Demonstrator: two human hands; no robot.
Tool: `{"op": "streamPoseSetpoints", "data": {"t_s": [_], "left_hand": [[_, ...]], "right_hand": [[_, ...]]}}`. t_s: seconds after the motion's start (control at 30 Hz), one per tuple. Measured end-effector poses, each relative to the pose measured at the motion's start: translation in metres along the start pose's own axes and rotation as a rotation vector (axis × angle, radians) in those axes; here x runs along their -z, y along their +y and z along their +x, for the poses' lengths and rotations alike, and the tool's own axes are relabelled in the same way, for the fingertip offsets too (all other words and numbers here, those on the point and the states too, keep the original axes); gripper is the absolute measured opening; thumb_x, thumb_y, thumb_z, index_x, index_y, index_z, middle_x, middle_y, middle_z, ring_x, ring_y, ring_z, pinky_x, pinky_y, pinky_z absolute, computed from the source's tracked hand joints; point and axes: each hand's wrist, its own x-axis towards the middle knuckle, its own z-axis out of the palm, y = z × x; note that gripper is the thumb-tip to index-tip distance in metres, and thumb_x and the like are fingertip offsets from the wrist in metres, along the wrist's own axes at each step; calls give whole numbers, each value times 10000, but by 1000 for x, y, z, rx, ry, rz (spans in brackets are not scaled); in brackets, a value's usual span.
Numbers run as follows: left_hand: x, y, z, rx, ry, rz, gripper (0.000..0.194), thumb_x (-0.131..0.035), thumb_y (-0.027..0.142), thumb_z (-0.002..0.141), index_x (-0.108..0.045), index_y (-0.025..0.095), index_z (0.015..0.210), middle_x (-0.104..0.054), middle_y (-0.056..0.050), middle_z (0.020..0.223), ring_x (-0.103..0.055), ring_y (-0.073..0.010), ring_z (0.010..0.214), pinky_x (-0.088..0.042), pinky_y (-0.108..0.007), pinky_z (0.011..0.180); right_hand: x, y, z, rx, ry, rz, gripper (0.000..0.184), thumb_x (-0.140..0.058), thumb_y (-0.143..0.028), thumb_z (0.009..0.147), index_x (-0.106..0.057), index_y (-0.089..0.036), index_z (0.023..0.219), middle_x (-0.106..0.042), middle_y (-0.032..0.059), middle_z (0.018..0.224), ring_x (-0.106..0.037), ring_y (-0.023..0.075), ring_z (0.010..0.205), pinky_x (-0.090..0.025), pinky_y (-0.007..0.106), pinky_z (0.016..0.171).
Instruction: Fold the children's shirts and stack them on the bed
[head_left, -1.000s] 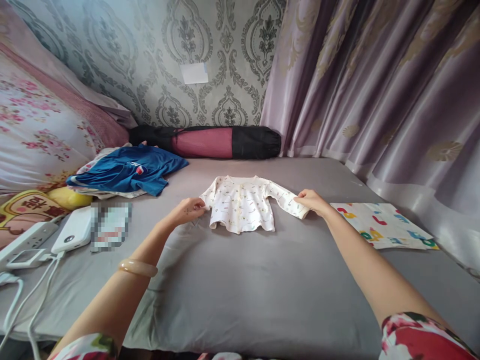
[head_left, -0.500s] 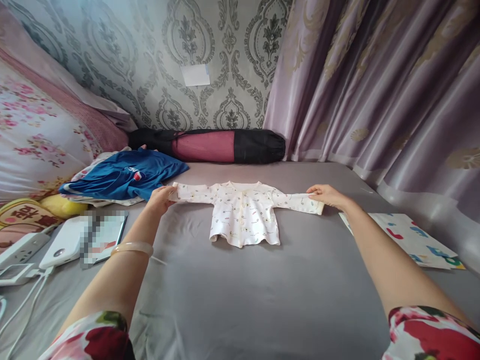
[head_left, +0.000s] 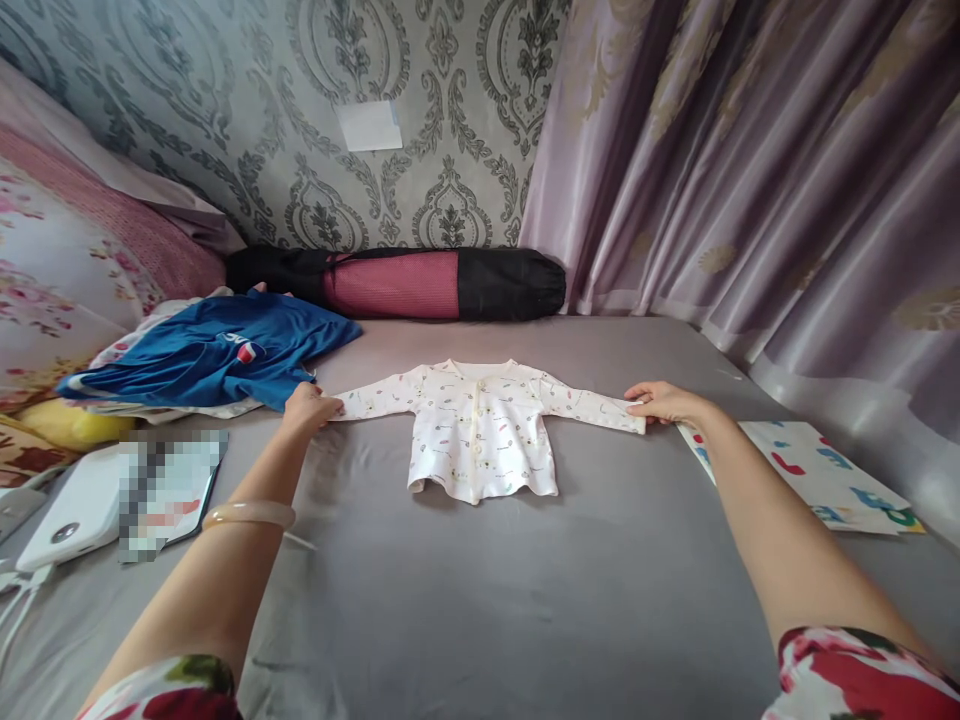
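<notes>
The small shirt [head_left: 484, 445] lay spread on the grey sheet [head_left: 487, 600], in front of you, its buttoned front up and both sleeves stretched out sideways. Your left hand [head_left: 308, 404] had the cuff on that side pinched narrowly, and your right hand [head_left: 664, 402] pinched the other cuff between thumb and fingers.

The cloth looked thin, soft and very light, likely to slide or wrinkle under a sharp tug. The cuffs seemed good places to hold for keeping the sleeves straight; the shoulders or bottom hem would probably have suited lifting better. The buttons looked small, and the hem rippled slightly.

Just beside your left hand lay a blue T-shirt [head_left: 202, 350], the nearest thing in that hand's way; whether they touched, you could not tell. The white power bank [head_left: 79, 510] sat farther left, well apart from the shirt. By your right forearm lay a printed sheet [head_left: 810, 470], and a long bag [head_left: 510, 285] rested along the wall.
</notes>
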Motion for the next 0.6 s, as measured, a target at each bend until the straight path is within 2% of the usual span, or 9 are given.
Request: {"op": "streamPoseSetpoints", "data": {"t_s": [0.07, 0.13, 0.17, 0.23, 0.33, 0.47, 0.53, 0.6], "left_hand": [[-1, 3, -4, -27, 60, 250, 478, -715, 258, 573, -587, 125, 1014, -602, -193, 1087, -590, -396, 1045, -519, -460, 796], [-6, 10, -7, -151, 126, 384, 500, -648, 305, 685, -575, 122, 1145, -540, -233, 1253, -515, -417, 1179, -471, -501, 899], [-10, 15, -8, -235, 132, 402, 465, -598, 319, 746, -578, 133, 1171, -541, -224, 1275, -504, -405, 1202, -452, -502, 935], [-22, 29, -11, -415, 60, 383, 369, -506, 308, 831, -610, 164, 1155, -608, -173, 1221, -539, -344, 1180, -432, -453, 982], [-48, 54, -18, -670, -132, 322, 309, -439, 255, 876, -656, 195, 1088, -682, -102, 1135, -609, -255, 1093, -425, -346, 1001], [-90, 89, -34, -905, -310, 291, 358, -385, 215, 911, -631, 207, 1170, -651, -87, 1244, -592, -210, 1163, -417, -291, 1025], [-109, 100, -43, -968, -341, 301, 379, -355, 235, 942, -597, 197, 1232, -598, -97, 1333, -521, -203, 1268, -360, -307, 1094], [-124, 105, -50, -934, -332, 342, 420, -339, 299, 971, -530, 167, 1321, -497, -128, 1447, -408, -234, 1376, -288, -380, 1151]], "right_hand": [[3, -7, -2, -40, 59, -195, 348, -786, -198, 621, -711, -180, 960, -680, 37, 734, -587, 136, 550, -407, 230, 487], [3, -18, -3, -54, 147, -400, 271, -781, -164, 615, -727, -189, 880, -694, 69, 767, -645, 192, 659, -450, 271, 573], [0, -26, -4, -43, 196, -480, 215, -762, -165, 646, -732, -197, 856, -706, 92, 812, -665, 220, 735, -463, 291, 627], [-12, -46, -3, 39, 275, -557, 139, -658, -197, 782, -738, -219, 893, -720, 125, 944, -670, 253, 893, -465, 315, 731], [-49, -84, -2, 342, 308, -540, 317, -419, -172, 936, -707, -219, 1059, -691, 124, 1145, -608, 233, 1102, -429, 296, 890], [-112, -133, 0, 612, 149, -474, 419, -313, -184, 977, -566, -160, 1310, -558, 109, 1388, -501, 189, 1266, -338, 271, 1052], [-138, -149, 0, 615, 106, -507, 484, -317, -274, 993, -446, -95, 1424, -407, 140, 1517, -351, 230, 1399, -237, 325, 1141], [-156, -159, 0, 526, 115, -522, 588, -266, -380, 1009, -329, -47, 1489, -259, 165, 1586, -201, 269, 1469, -133, 400, 1187]]}}
